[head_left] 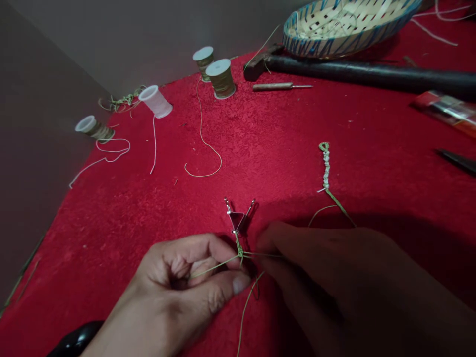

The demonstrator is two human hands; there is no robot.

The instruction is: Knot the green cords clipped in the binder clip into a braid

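A short green knotted cord point(239, 246) hangs from a metal binder clip point(236, 220) on the red cloth. My left hand point(193, 292) is closed at the cord's lower end, with a thin green strand running from the knots back into its fingers. On the other side, my right hand point(320, 277) pinches a second strand stretched to the right; it lies in shadow and its fingertips are partly blurred. A loose green thread point(243, 317) trails below, between the hands. Up and to the right lies a white-and-green knotted cord point(326, 168) with a loop at its top.
Thread spools point(220, 79) and a white spool point(156, 101) stand at the back left, with loose thread ends. An awl point(278, 87), a hammer point(334, 68) and a woven basket point(334, 42) are at the back right. A plastic packet point(446, 111) lies at the right edge.
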